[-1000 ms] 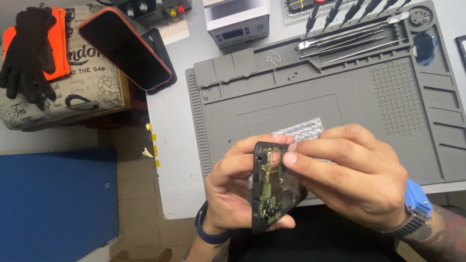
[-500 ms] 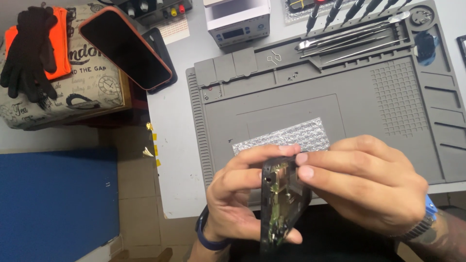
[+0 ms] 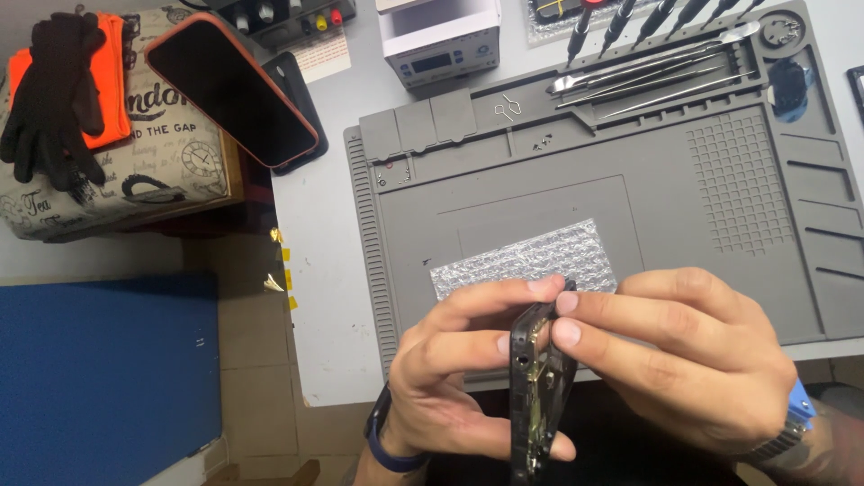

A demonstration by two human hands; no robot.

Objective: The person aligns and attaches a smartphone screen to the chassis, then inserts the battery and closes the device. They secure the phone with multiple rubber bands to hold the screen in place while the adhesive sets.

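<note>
Both hands are holding an opened phone body [image 3: 538, 396] edge-on over the near edge of the grey mat [image 3: 540, 189]. The left hand [image 3: 441, 387] is cradling its back, while the right hand [image 3: 693, 360] is pinching the top rim with narrowed fingertips [image 3: 567, 303]. It looks light, stiff and fragile inside, so the outer frame seems the safest grip.

Work mat [image 3: 738, 270] on tabletop [image 3: 315, 297]; bubble wrap [image 3: 526, 261] mid-mat, tools [image 3: 648, 76] along its far edge, opened phone [image 3: 538, 396] held at near edge, cased phone [image 3: 229, 85] left of mat

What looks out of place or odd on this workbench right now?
The orange-cased phone lies askew, half on the patterned box and jutting past its edge. The opened phone body held edge-up by the left hand and right hand shows bare internals.
</note>
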